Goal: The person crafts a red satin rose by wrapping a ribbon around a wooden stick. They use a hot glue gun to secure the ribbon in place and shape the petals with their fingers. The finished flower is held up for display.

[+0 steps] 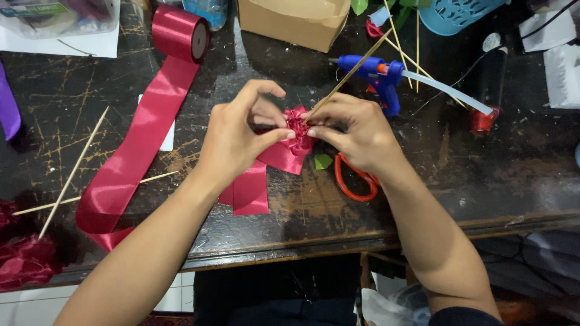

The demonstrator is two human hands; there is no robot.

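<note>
Where the fingertips of both hands meet, a small gathered rosette of red satin ribbon (297,124) sits pinched between them, held just above the dark, scratched wooden table (423,181). The left hand (238,136) closes thumb and forefinger on the rosette's left side, the other fingers arched loosely above it. The right hand (350,130) grips the rosette's right side with its fingers curled tight, and a thin bamboo skewer (353,69) rises from that grip, slanting up and to the right. Loose tails of the same red ribbon (251,190) hang from the rosette and lie on the table under the left wrist.

Partly hidden under the right hand lie orange-handled scissors (353,184), with a small green leaf-shaped scrap (323,161) just beside them. Beyond the right hand rests a blue hot-glue gun (377,75) with a pale glue stick (450,92) jutting from its back. To the left, a wide red satin ribbon roll (179,33) stands at the far edge, its long strip (136,151) running down toward the near edge. Two more bare skewers (72,175) cross on the left, near a bunch of crumpled red ribbon (24,259). A brown cardboard box (293,21) and a light blue plastic basket (453,12) stand at the far side.
</note>
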